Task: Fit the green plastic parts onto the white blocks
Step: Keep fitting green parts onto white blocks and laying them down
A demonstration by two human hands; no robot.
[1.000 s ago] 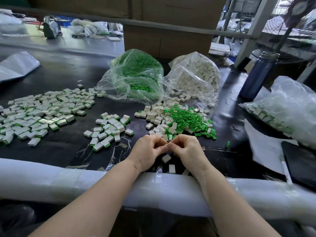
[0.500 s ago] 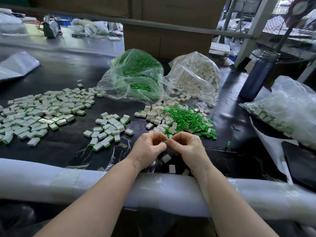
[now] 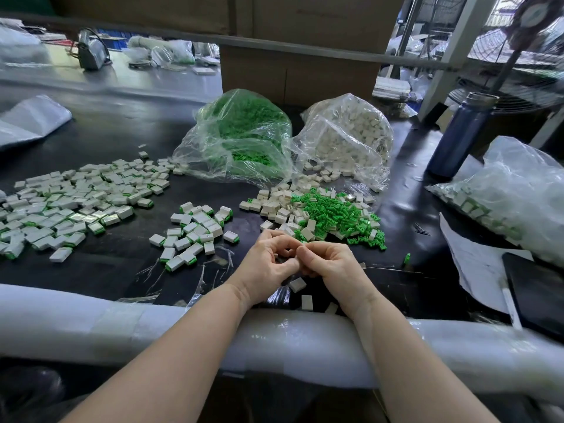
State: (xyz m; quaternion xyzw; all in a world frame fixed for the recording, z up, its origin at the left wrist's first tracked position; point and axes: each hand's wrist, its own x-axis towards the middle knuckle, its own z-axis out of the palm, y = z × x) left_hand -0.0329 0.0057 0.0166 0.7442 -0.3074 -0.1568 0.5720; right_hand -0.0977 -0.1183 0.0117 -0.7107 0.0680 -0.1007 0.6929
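Left hand [image 3: 268, 265] and right hand [image 3: 331, 265] met fingertip to fingertip just above the black table [image 3: 106, 270], forearms resting on the white foam-wrapped table edge [image 3: 152, 328]. Both sets of fingers were curled inward around something small; a sliver of pale plastic showed inside the left hand's curl, probably a white block, but the piece itself was mostly hidden and no green part could be made out between the fingers. Judged mid-fit.

Three loose white blocks [image 3: 297, 284] lay directly beneath the hands, near the table edge. Just beyond the fingertips sat the working pile: green parts [image 3: 338, 215] heaped with unfitted white blocks [image 3: 274, 206] mixed in. A small cluster of finished pieces [image 3: 195, 230] lay to the left, a far larger spread of finished pieces [image 3: 70, 203] further left. Behind: bag of green parts [image 3: 241, 135], bag of white blocks [image 3: 348, 138]. One stray green part [image 3: 406, 258] lay alone to the right.

Risks, as judged: a part pressed on skewed would jam or sit half-seated; a slipping pinch could flick the tiny part off over the rounded foam edge; unfitted blocks under the wrists could get swept left into the finished cluster and pass as done
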